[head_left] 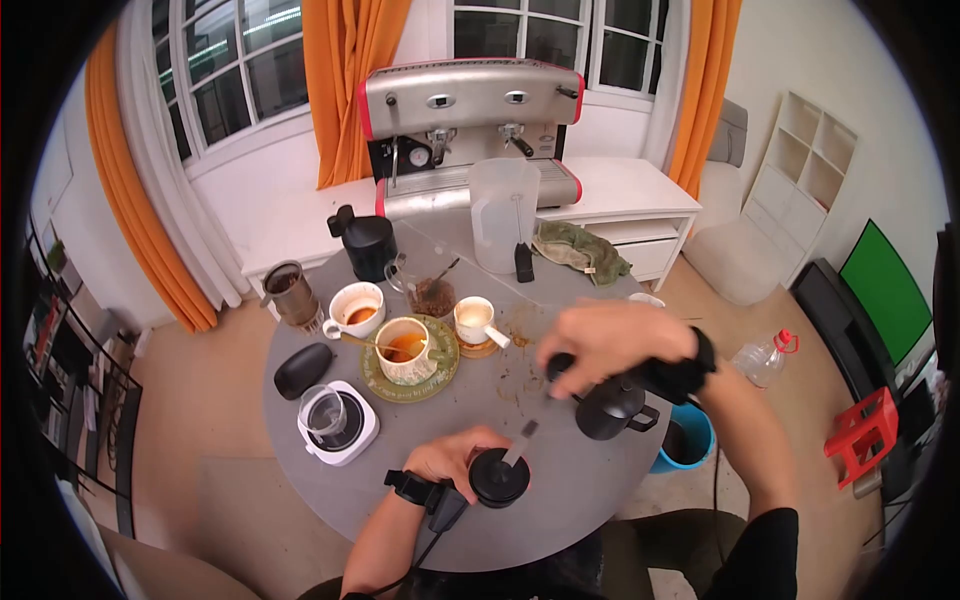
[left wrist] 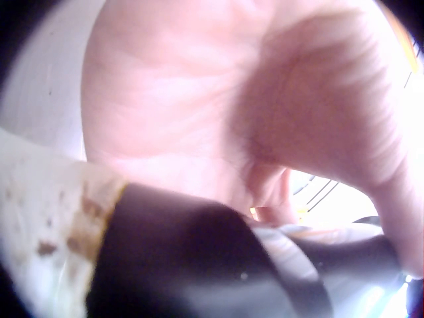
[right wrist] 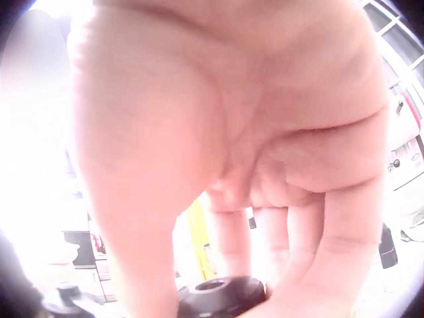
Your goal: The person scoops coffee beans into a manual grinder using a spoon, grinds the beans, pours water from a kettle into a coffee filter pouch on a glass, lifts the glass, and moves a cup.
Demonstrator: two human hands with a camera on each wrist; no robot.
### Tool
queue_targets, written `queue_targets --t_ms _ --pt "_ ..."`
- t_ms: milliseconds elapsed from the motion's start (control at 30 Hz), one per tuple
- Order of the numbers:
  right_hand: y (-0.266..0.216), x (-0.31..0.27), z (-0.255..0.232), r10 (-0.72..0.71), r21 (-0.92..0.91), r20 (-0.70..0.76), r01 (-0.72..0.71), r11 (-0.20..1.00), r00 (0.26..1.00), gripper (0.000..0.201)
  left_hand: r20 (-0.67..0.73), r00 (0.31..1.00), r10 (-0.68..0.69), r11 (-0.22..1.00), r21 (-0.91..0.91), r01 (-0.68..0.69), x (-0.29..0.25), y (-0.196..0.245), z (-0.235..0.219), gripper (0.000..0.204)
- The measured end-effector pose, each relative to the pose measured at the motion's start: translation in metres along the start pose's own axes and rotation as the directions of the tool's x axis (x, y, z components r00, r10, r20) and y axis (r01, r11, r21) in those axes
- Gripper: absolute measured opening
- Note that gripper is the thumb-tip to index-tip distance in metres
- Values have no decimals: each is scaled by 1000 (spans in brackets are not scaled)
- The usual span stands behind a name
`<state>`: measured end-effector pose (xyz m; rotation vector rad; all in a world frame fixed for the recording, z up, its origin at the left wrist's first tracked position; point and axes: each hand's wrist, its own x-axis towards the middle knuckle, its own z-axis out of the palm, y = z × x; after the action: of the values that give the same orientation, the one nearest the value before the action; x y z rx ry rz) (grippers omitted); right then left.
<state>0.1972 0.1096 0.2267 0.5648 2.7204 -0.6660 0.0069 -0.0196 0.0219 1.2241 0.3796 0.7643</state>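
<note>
We see the left hand (head_left: 462,459) at the near edge of the round grey table (head_left: 560,480), its fingers curled around a round black lid (head_left: 499,477). The right hand (head_left: 610,345) reaches down over a black pot (head_left: 612,408) standing to the right of the lid, fingers wrapped around a black knob (right wrist: 218,295) at its top. Cups and a green plate (head_left: 375,380) sit further back.
</note>
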Motion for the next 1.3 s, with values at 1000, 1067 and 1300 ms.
queue_targets --t_ms 1000,1067,1300 --pt "-61 -85 115 -570 494 -128 551 673 811 42 92 995 48 998 45 -53 7 13 3 69" --pt "-60 -85 121 -554 511 -161 549 662 817 43 98 995 32 997 60 -38 6 16 2 69" --pt "-58 -91 137 -504 595 -190 507 623 843 56 79 997 -2 996 85 -4 3 25 8 72"
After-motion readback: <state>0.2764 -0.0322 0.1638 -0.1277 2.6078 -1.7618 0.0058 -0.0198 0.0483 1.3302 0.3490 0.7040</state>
